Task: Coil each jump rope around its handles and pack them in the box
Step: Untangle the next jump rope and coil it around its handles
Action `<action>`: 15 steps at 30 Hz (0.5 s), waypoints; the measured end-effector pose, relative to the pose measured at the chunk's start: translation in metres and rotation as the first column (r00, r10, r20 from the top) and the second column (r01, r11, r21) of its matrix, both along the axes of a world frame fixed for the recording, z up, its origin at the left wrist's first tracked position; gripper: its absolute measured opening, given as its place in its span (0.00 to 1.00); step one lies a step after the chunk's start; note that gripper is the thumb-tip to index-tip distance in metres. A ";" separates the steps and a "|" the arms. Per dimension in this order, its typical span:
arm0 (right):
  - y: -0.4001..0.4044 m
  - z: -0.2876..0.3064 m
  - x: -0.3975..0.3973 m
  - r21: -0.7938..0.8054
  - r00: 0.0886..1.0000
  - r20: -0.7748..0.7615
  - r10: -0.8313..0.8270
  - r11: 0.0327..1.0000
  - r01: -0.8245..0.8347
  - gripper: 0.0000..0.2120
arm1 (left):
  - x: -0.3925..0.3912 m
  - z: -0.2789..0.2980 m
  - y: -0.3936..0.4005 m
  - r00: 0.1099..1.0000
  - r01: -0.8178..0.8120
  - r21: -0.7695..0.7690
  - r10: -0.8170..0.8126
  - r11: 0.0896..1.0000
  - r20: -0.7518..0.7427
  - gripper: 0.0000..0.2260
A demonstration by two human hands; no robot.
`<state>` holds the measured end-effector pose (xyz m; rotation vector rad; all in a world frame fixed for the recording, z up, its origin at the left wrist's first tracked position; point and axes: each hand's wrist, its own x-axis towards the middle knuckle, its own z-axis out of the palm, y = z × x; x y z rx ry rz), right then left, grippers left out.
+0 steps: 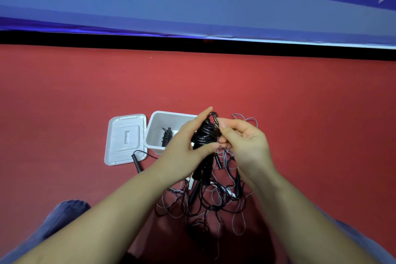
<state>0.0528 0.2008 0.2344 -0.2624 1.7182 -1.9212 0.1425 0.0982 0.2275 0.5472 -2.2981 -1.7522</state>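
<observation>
A black jump rope [205, 137], coiled thickly round its handles, is held up between both hands above the floor. My left hand [188, 141] grips the coil from the left, thumb across its front. My right hand [242, 141] pinches the rope's loose end near the top of the coil. Behind them stands an open white box [159, 122] with one coiled black rope [167, 136] lying inside. A tangle of loose black and grey ropes [212, 201] with black handles lies on the floor under my hands.
The box's white lid [125, 138] lies flat on the red floor to the box's left. A loose black handle [137, 162] rests by the lid's near edge. A blue banner wall [192, 6] runs along the back. My knees in blue trousers [64, 216] frame the bottom corners.
</observation>
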 end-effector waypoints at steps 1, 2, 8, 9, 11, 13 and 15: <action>0.000 0.000 -0.001 -0.009 0.999 -0.011 0.037 0.999 -0.037 0.08 | 0.000 0.002 -0.003 1.000 -0.009 0.011 0.009 1.000 -0.004 0.31; 0.000 0.001 -0.002 -0.006 0.998 -0.007 0.062 0.998 -0.062 0.09 | -0.001 0.003 -0.005 1.000 -0.011 0.024 0.011 1.000 -0.009 0.31; -0.001 0.001 -0.005 -0.102 0.979 0.204 -0.008 0.994 0.030 0.06 | 0.001 0.005 -0.003 0.992 0.120 0.135 -0.116 0.984 -0.040 0.30; -0.001 -0.001 -0.007 -0.102 0.975 0.220 -0.014 0.994 0.037 0.06 | 0.001 0.004 -0.001 0.989 0.143 0.156 -0.139 0.977 -0.041 0.30; -0.002 -0.003 -0.009 -0.098 0.966 0.258 0.004 0.995 0.022 0.05 | 0.001 0.001 0.002 0.987 0.160 0.188 -0.155 0.969 -0.039 0.31; -0.002 -0.004 -0.011 -0.092 0.951 0.303 0.056 0.995 -0.029 0.10 | 0.002 0.001 0.002 0.987 0.163 0.184 -0.160 0.969 -0.032 0.31; -0.002 0.000 -0.014 -0.096 0.929 0.346 0.131 0.990 -0.104 0.20 | 0.002 0.002 -0.001 0.985 0.175 0.163 -0.175 0.971 -0.015 0.33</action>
